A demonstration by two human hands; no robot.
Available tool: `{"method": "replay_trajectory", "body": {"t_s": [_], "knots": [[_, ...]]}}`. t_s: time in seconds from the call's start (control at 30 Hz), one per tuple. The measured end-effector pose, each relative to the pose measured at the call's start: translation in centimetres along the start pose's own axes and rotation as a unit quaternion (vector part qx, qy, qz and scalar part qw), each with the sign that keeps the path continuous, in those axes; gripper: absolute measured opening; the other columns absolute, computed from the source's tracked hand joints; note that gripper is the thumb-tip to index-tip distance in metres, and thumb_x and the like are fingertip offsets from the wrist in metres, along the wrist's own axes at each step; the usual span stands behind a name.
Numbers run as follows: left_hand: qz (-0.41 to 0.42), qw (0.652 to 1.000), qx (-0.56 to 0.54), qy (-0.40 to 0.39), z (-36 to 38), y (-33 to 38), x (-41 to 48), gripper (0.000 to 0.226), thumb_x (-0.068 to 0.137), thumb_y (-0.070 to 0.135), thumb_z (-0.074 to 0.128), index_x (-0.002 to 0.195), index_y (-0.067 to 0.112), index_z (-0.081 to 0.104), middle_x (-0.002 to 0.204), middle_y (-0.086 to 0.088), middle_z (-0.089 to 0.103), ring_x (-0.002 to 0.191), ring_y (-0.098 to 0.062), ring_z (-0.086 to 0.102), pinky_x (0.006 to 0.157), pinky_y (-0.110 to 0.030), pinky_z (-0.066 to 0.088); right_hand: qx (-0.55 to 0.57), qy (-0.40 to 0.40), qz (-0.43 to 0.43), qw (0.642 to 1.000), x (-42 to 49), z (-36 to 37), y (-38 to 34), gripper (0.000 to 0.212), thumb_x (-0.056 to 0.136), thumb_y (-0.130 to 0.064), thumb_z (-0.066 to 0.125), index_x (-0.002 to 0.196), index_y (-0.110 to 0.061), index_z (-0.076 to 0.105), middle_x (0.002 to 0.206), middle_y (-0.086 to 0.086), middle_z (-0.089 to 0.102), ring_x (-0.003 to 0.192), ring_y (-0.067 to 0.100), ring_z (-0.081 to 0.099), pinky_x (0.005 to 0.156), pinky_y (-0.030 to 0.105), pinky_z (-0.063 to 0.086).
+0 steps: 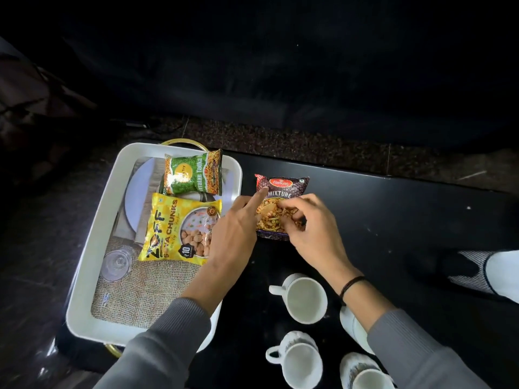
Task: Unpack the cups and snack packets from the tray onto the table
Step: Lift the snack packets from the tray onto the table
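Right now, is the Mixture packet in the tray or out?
Out: Mixture packet lies on the black table, right of the white tray.

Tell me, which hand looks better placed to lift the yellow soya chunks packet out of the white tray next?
Probably the left hand: it lies right beside the yellow soya chunks packet at the white tray's edge, while the right hand sits farther off on the dark mixture packet.
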State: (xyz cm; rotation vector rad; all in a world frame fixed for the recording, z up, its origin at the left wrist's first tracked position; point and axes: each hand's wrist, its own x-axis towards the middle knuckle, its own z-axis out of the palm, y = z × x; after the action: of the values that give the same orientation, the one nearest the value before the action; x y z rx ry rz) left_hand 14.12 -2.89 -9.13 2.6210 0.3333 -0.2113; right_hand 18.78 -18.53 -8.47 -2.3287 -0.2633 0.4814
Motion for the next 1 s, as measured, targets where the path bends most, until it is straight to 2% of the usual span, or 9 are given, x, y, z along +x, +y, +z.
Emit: {"method": "replay_trajectory", "body": {"t_s": [0.07,0.13,0.43,0.63,0.73,0.8,0.83,0.93,1.0], "knots": [[0.008,1.000,0.028,-0.002,0.0,0.0,0.3,0.062,0.101,0.006,0.059,0.155,0.028,0.037,0.123,-0.005,0.061,0.076,-0.025,0.064,0.056,-0.036,0.053,-0.030,-0.009,-0.002,1.000,0.3,0.2,-0.2,0.028,0.094,-0.017,0.072,0.120,-0.026,0.070,0.111,-0.005,0.056,0.094,0.015,0.062,0.079,0.037,0.058],[0.007,1.000,0.023,-0.001,0.0,0.0,0.6,0.063,0.099,0.000,0.059,0.154,0.025,0.039,0.122,-0.006,0.060,0.073,-0.025,0.063,0.056,-0.035,0.053,-0.043,-0.002,0.004,0.999,0.5,0.3,-0.5,0.027,0.093,-0.021,0.072,0.119,-0.027,0.067,0.111,-0.005,0.055,0.095,0.016,0.062,0.080,0.040,0.058],[-0.027,0.998,-0.049,0.013,-2.2,0.0,-0.9,0.042,0.102,0.008,0.053,0.142,0.018,0.052,0.122,-0.008,0.060,0.090,-0.031,0.069,0.068,-0.049,0.057,-0.033,-0.007,-0.003,0.999,0.2,0.4,-3.3,0.023,0.091,-0.023,0.074,0.114,-0.025,0.069,0.111,-0.006,0.059,0.091,0.016,0.063,0.080,0.040,0.058],[-0.076,0.993,-0.064,0.061,-4.5,-3.7,-4.0,0.032,0.100,0.020,0.058,0.132,0.019,0.060,0.125,-0.001,0.065,0.092,-0.025,0.069,0.061,-0.041,0.057,-0.010,-0.070,-0.046,0.996,0.0,2.9,-7.2,0.011,0.092,-0.022,0.075,0.102,-0.022,0.071,0.100,-0.009,0.066,0.082,0.010,0.066,0.078,0.036,0.059],[-0.118,0.986,-0.080,0.084,-5.1,-6.8,-5.9,0.033,0.096,0.016,0.065,0.129,0.013,0.061,0.119,-0.005,0.063,0.087,-0.023,0.065,0.061,-0.033,0.050,-0.021,-0.112,-0.057,0.992,-0.1,5.3,-8.7,0.021,0.095,-0.022,0.072,0.115,-0.017,0.069,0.113,-0.003,0.066,0.100,0.018,0.067,0.087,0.038,0.058],[-0.152,0.981,-0.063,0.097,-5.2,-8.7,-7.1,0.044,0.091,0.019,0.072,0.132,0.007,0.058,0.124,-0.011,0.058,0.104,-0.027,0.057,0.078,-0.034,0.046,-0.055,-0.127,-0.048,0.989,-0.1,6.8,-9.5,0.033,0.097,-0.026,0.069,0.127,-0.016,0.062,0.128,0.004,0.064,0.115,0.025,0.063,0.092,0.035,0.054],[-0.182,0.976,-0.063,0.097,-5.3,-9.7,-7.5,0.052,0.090,0.025,0.074,0.134,0.005,0.054,0.127,-0.012,0.054,0.111,-0.028,0.052,0.086,-0.035,0.042,-0.064,-0.130,-0.035,0.989,-0.2,7.5,-9.8,0.038,0.098,-0.027,0.068,0.133,-0.015,0.057,0.130,0.007,0.064,0.118,0.027,0.062,0.089,0.034,0.053],[-0.262,0.955,-0.113,0.079,-5.5,-11.6,-8.0,0.070,0.088,0.043,0.074,0.137,0.004,0.045,0.124,-0.011,0.049,0.114,-0.027,0.045,0.092,-0.034,0.036,-0.041,-0.116,0.016,0.992,-0.5,9.3,-10.5,0.048,0.100,-0.027,0.063,0.142,-0.016,0.043,0.116,0.012,0.066,0.113,0.034,0.062,0.070,0.030,0.041],[-0.281,0.939,-0.184,0.077,-5.5,-12.5,-8.0,0.066,0.087,0.044,0.076,0.132,0.007,0.046,0.113,-0.005,0.054,0.105,-0.023,0.051,0.083,-0.032,0.041,-0.032,-0.097,0.045,0.994,-0.6,9.9,-10.7,0.055,0.098,-0.027,0.064,0.146,-0.018,0.038,0.104,0.004,0.061,0.111,0.031,0.062,0.068,0.028,0.038]]}}
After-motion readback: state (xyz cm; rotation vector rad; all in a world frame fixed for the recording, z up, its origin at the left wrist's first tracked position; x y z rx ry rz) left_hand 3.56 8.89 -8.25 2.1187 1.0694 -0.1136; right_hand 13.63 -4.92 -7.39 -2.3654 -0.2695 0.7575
